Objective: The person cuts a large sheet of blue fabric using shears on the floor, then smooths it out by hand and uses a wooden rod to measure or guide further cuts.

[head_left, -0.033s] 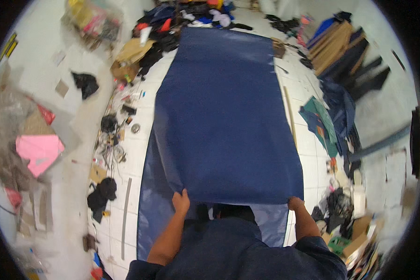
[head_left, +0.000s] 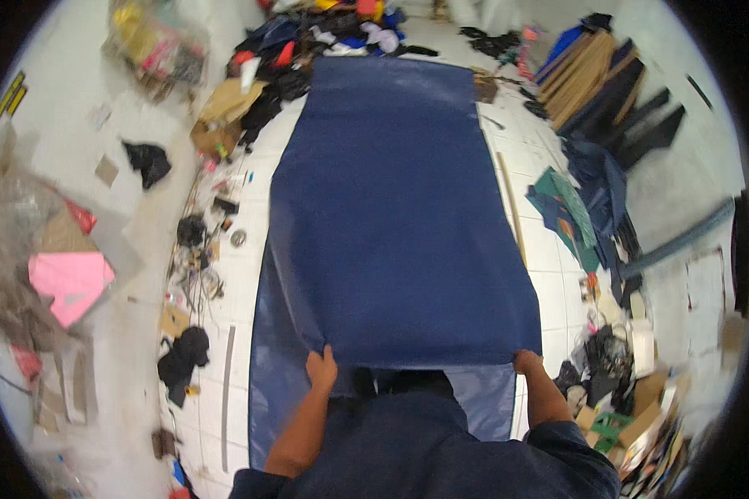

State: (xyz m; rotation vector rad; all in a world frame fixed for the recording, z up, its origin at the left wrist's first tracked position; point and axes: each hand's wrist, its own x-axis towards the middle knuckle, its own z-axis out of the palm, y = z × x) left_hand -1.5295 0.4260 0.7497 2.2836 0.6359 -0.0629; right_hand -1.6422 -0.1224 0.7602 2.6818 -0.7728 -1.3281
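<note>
A long dark blue fabric sheet [head_left: 399, 216] stretches away from me over the white tiled floor. Its near edge is lifted, and I hold it by two corners. My left hand [head_left: 322, 366] pinches the left corner, where the cloth creases down toward my fingers. At the right corner, my right hand [head_left: 528, 362] is closed round the edge. Under the raised part lies a shinier blue layer [head_left: 279, 382], showing at the left and around my legs. I cannot tell whether it is the same piece folded over.
Scraps and tools litter the left floor, near a grey metal strip [head_left: 227, 399]. A wooden stick [head_left: 512, 208] lies along the sheet's right side. Fabric rolls [head_left: 578, 79] lean at the far right; cardboard boxes [head_left: 641, 420] stand near right. Clothes [head_left: 308, 37] are heaped beyond the far end.
The whole view has shifted slightly, with the far end of the sheet a little lower in the picture. Both hands keep their hold on the corners.
</note>
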